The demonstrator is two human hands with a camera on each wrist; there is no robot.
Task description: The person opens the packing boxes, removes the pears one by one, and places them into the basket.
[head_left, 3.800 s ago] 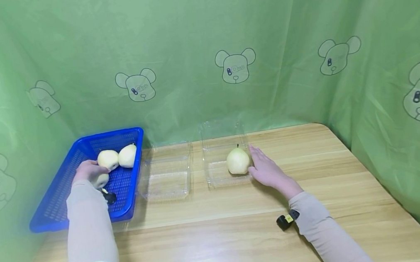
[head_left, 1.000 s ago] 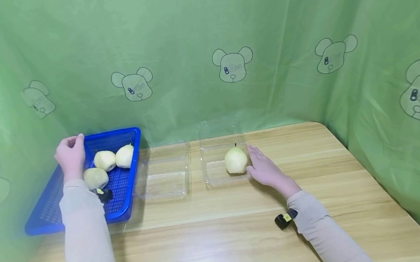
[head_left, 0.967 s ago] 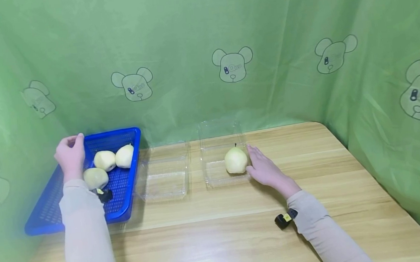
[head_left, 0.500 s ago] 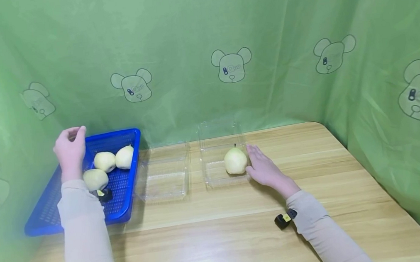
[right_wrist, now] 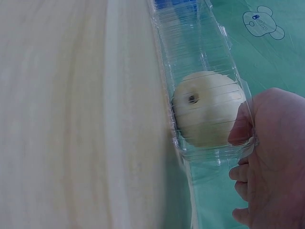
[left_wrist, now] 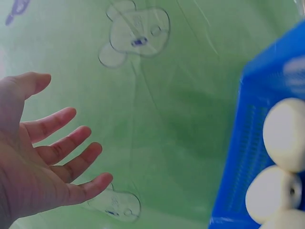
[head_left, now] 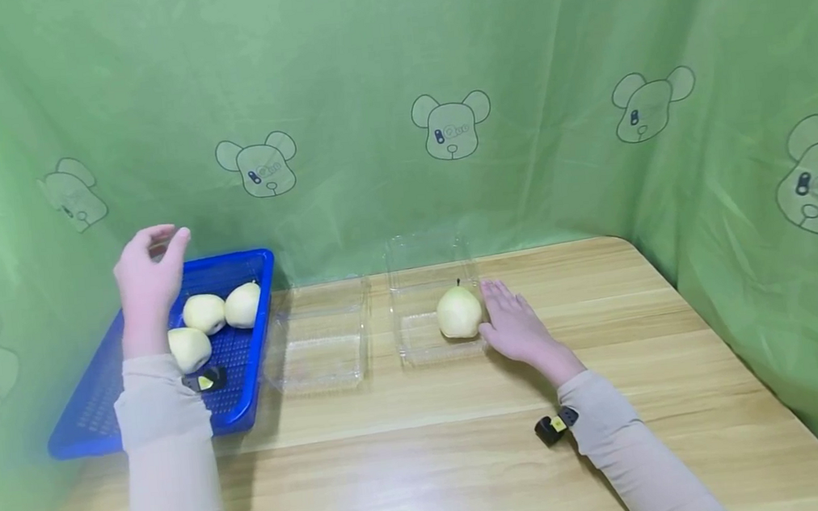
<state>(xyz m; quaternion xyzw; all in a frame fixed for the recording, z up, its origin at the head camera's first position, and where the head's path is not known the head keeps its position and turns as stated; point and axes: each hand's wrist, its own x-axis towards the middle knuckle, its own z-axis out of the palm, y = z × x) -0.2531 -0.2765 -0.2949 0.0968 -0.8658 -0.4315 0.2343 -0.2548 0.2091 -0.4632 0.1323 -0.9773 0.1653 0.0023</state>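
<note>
In the head view my left hand (head_left: 152, 282) is raised over the back left of a blue plastic basket (head_left: 246, 399). Its fingers are spread and loosely bent, with nothing in them, as the left wrist view shows. Three pale pears lie in the basket: one near pear (head_left: 191, 349), one middle pear (head_left: 205, 313) and one at the right wall (head_left: 243, 306). My right hand (head_left: 521, 331) lies along the right side of a clear plastic clamshell box (head_left: 420, 344), fingers straight and thumb by the wall. Inside that box a pear (head_left: 459, 313) stands upright, stem up.
Between basket and pear box sits a second clear clamshell box (head_left: 323, 360), lid laid back, nothing in it. All stand on a wooden table (head_left: 413, 466). A green curtain (head_left: 361, 211) with bear heads closes off the back and sides.
My left hand has left the near pear in the basket, moving up and back, and its fingers have spread. My right hand and the boxed pear have stayed put.
</note>
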